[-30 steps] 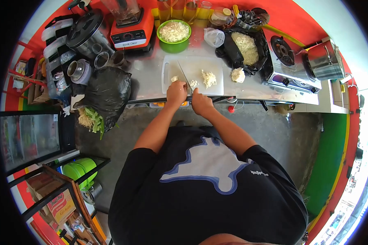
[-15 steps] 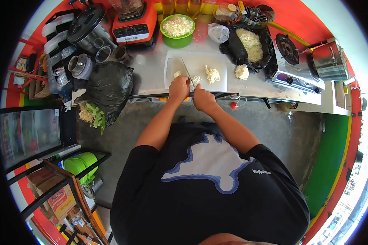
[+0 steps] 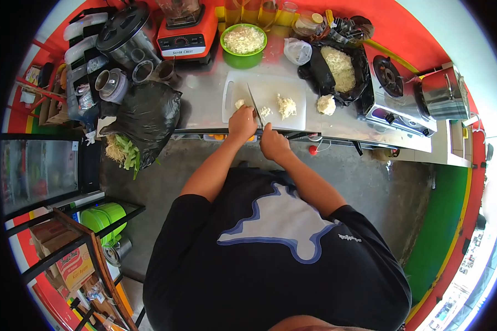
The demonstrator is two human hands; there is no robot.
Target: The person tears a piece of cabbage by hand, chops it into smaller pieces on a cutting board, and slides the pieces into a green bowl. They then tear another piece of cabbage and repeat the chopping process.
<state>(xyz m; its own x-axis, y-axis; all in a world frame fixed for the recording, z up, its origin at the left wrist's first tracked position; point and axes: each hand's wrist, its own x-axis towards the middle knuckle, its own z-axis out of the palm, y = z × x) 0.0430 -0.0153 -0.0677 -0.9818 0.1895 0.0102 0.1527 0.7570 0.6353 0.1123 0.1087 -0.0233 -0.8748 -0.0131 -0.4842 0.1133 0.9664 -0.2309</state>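
A white cutting board [image 3: 295,118] lies at the counter's front edge. My right hand [image 3: 274,143] is closed around the handle of a knife [image 3: 253,100], whose blade points away from me across the board. My left hand [image 3: 242,122] is curled on the board just left of the blade, its fingers pressed on a pale cream-white food piece [image 3: 239,103] that they partly hide. Right of the blade sit a small heap of chopped bits [image 3: 265,111] and a larger shredded pile [image 3: 286,106]. A whole pale lump [image 3: 326,105] rests on the counter beside the board.
Behind the board stands a green bowl [image 3: 243,58] of pale shreds, beside a red blender [image 3: 186,41]. An open black bag [image 3: 360,77] of shreds lies near the gas stove [image 3: 401,113]. At left, a full black bag [image 3: 143,118] hangs over the counter edge.
My right hand and the knife have drawn back slightly toward me. The left hand stays about where it was, and the view has shifted a little.
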